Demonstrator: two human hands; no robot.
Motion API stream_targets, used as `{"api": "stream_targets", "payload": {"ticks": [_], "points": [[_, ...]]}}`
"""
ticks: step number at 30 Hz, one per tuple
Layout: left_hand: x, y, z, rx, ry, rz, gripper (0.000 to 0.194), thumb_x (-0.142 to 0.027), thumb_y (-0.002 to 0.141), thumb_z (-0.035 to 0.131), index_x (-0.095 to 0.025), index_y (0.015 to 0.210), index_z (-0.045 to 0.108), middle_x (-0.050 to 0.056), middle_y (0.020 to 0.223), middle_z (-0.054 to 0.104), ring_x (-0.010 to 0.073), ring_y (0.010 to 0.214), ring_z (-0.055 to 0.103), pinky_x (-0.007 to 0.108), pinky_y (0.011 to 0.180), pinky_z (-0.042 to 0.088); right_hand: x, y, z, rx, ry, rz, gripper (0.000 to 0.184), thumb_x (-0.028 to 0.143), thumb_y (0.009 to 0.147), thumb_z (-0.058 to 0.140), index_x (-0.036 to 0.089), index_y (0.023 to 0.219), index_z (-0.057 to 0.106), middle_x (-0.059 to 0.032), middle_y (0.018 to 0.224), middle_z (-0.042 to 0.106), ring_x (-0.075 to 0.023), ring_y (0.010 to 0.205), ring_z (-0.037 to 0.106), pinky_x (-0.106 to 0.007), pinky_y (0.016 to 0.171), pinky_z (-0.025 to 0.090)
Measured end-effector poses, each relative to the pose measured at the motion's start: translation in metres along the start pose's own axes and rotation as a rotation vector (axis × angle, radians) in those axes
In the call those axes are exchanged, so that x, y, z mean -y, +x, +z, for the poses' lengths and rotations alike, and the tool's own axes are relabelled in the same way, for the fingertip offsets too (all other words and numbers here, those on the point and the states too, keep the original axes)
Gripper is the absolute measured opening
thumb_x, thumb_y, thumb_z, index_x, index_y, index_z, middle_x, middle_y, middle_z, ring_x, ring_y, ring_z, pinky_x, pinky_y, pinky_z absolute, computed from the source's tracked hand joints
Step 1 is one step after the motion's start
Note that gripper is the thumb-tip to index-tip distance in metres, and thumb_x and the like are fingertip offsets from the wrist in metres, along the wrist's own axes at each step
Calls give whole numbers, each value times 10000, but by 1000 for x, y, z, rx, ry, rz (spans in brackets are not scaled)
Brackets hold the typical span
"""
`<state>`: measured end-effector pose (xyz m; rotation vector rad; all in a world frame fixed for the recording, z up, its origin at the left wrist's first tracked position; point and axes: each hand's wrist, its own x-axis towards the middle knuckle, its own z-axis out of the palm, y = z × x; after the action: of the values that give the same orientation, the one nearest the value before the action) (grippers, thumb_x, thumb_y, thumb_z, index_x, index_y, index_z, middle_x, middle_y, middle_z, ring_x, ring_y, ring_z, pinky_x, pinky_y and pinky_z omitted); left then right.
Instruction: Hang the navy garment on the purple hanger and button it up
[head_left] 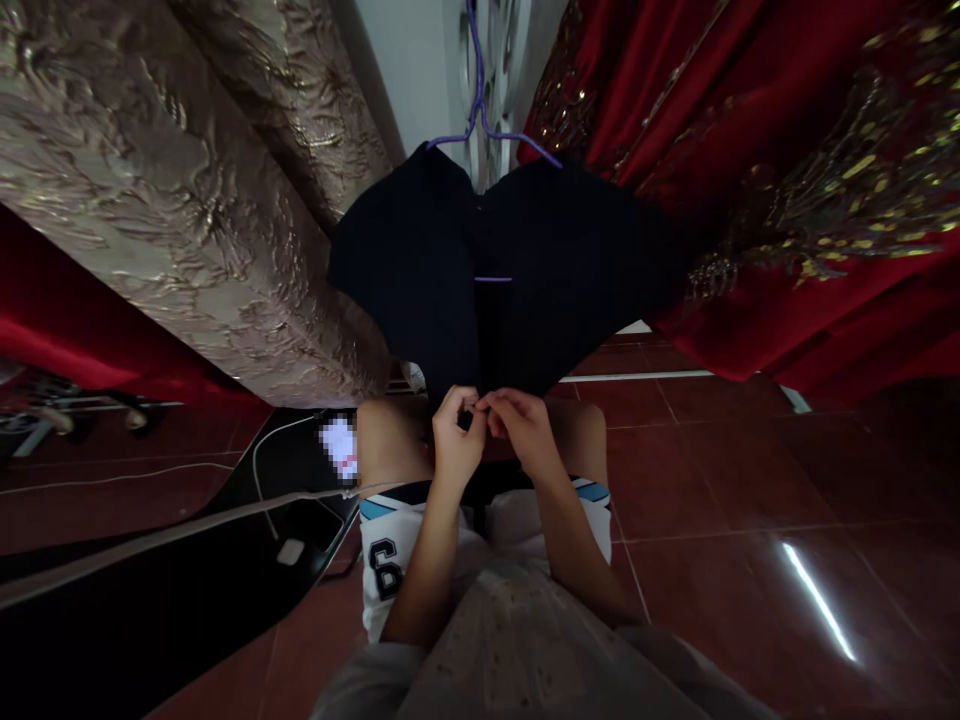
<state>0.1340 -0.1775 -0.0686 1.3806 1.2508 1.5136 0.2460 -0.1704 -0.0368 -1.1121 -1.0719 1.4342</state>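
A dark, nearly black garment [555, 260] hangs open at the front on a purple wire hanger [480, 110]. Its lower end reaches down to my knees. There, between my thighs, my left hand [459, 430] is closed with thumb and forefinger pinched together. My right hand [521, 430] meets it from the other side, its fingertips pressed together too and touching the left ones. What sits between the fingertips is too small and dark to make out. Both hands are right at the garment's lower front edge.
Beige textured fabric [247, 220] hangs at the left, red cloth with gold sequins [795, 200] at the right. Beside my left leg, a black surface [172, 570] carries a phone-like lit screen [339, 446], a white cable and a small white block [290, 551]. Red tiles [705, 480] cover the floor.
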Motion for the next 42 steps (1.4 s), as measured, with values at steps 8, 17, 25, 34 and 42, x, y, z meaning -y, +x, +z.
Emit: {"api": "stream_targets", "payload": {"ticks": [8,17,25,34,42], "points": [[13,12,35,-60,91,119,76,-108,861,552,-183,847,545,-1,785,516,137,725,503,253,693,409,113,60,11,-173,-20,-359,264,337,909,624,155,728,686,40,492,528,-48,413,432,-179,427,282],[-7,40,51,225,219,220,177,-12,807,548,-184,796,505,-2,745,496,138,648,456,274,629,355,155,49,25,-195,30,-566,272,301,952,620,174,723,696,46,471,511,-50,401,441,-184,433,336],[-18,57,37,224,202,253,111,-74,895,591,-173,935,619,40,885,635,159,770,600,279,708,459,152,55,6,-121,-37,-537,316,421,971,611,174,786,684,53,509,535,-30,368,402,-153,364,257],[-137,132,-2,61,-94,451,243,-268,940,736,-187,1163,685,58,1073,611,225,1051,650,355,909,544,151,48,-1,-95,-106,-512,309,436,967,600,187,790,648,61,515,499,-36,398,415,-144,391,298],[-164,143,-24,-51,210,781,216,-288,1037,590,-95,1030,686,40,986,589,164,1059,588,335,1078,444,106,76,3,-188,-281,-503,275,291,912,581,183,659,574,45,506,475,-62,435,395,-216,455,258]]}}
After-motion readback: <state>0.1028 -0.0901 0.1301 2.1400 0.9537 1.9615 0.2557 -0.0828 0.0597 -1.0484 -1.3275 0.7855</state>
